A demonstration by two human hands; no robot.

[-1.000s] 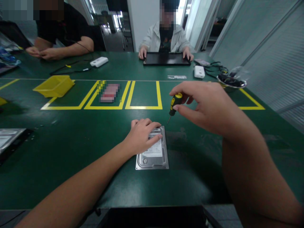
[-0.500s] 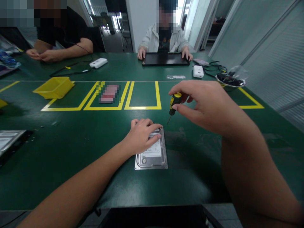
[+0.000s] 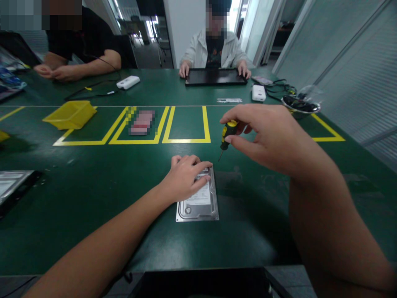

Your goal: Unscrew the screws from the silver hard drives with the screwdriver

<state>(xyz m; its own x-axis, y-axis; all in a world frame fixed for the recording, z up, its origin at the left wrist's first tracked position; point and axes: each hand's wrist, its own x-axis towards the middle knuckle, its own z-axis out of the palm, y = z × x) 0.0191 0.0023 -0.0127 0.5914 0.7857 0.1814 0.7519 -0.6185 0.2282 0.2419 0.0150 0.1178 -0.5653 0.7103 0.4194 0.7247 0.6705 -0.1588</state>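
Observation:
On the green table in front of me lies a silver hard drive (image 3: 200, 209), its white label partly covered. My left hand (image 3: 184, 178) is laid over its far half, fingers bent over the far end and thumb on the top face, gripping it against the table. Just beyond the drive's far right corner, a small black-and-yellow screwdriver (image 3: 228, 134) is held in my right hand (image 3: 263, 136) between thumb and fingers. The screwdriver's tip points down and a little left, apart from the drive.
A yellow bin (image 3: 72, 116) stands beyond at the left, beside yellow-taped rectangles. Another drive-like metal unit (image 3: 15, 184) is at the left edge. Opposite, a person holds a black tray (image 3: 216, 78); another person sits far left. Cables and a bowl (image 3: 300, 105) lie far right.

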